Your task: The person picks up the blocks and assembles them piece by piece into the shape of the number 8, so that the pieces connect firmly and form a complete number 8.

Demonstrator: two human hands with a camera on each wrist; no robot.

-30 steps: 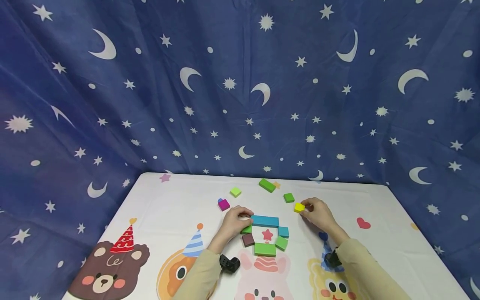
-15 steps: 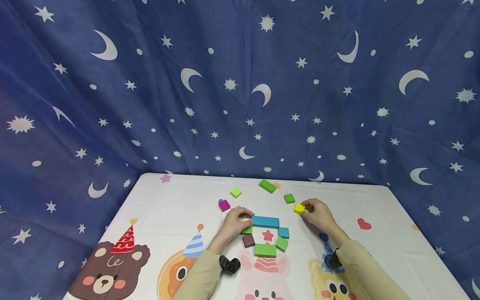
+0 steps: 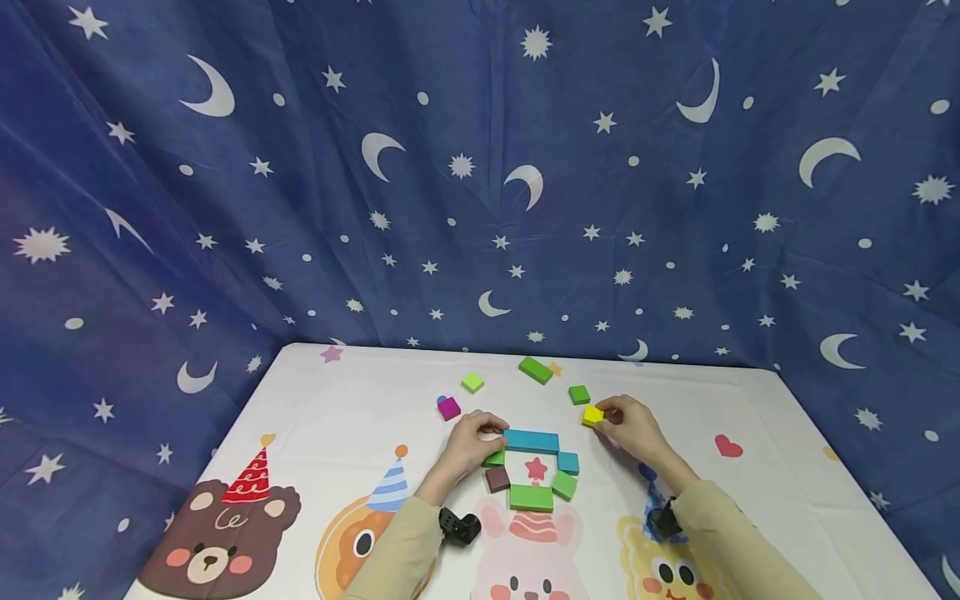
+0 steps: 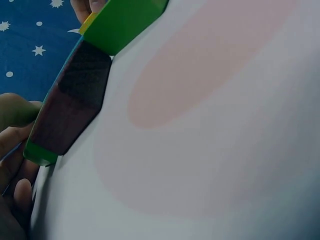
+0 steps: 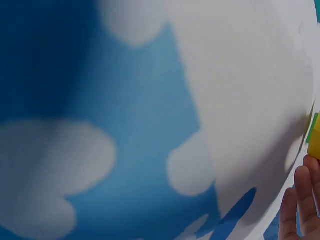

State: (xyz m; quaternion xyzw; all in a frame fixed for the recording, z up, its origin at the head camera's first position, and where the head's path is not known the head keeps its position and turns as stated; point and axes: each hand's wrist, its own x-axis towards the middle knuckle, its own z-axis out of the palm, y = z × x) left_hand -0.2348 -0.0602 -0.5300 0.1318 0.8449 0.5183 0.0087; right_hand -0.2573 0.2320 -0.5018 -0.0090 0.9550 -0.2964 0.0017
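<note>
My left hand [image 3: 467,447] has its curled thumb and fingers at the left end of the long blue block [image 3: 531,441], seemingly pinching it. A green block [image 3: 495,459] lies partly hidden under that thumb, beside the dark brown block [image 3: 497,478]. In the left wrist view the brown block [image 4: 72,95] is in front. My right hand [image 3: 632,425] pinches a yellow block [image 3: 592,417] between thumb and fingertips, right of the ring of blocks. Only part of the yellow block [image 5: 315,140] shows at the right wrist view's edge.
The ring also has a small blue block [image 3: 567,463], a small green block [image 3: 564,486] and a long green block [image 3: 531,499]. Behind lie a magenta block [image 3: 448,408], a lime block [image 3: 472,382], a green block [image 3: 579,395] and a longer green one [image 3: 536,370].
The yellow block has shifted slightly left, toward the ring, with my right hand's fingers on it. My left hand and the ring of blocks stay in place.
</note>
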